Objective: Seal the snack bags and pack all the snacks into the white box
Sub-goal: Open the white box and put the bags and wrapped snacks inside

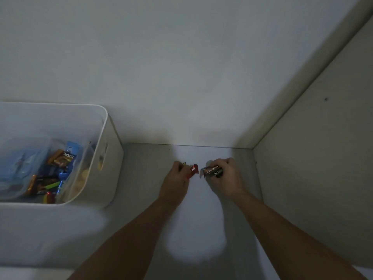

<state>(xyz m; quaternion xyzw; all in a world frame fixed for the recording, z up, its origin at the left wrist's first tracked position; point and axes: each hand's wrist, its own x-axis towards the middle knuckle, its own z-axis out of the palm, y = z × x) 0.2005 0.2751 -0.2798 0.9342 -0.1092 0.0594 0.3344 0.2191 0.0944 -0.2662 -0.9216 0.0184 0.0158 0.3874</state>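
Head view: left hand [177, 178] fingers pinch a red wrapper [192, 171], right hand [224, 176] fingers clench a dark snack packet [213, 171], both gathered off the shelf [141, 178], likely bound for the white box [109, 158] well left of the fingers.

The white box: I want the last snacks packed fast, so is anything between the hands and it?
Nothing visible. The left hand holds a red snack, the right hand a dark Nextar pack; bare shelf lies between them and the open white box.

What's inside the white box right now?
In the white box: a brown Nextar packet, blue packets, clear bags. Whatever lies beneath them is covered.
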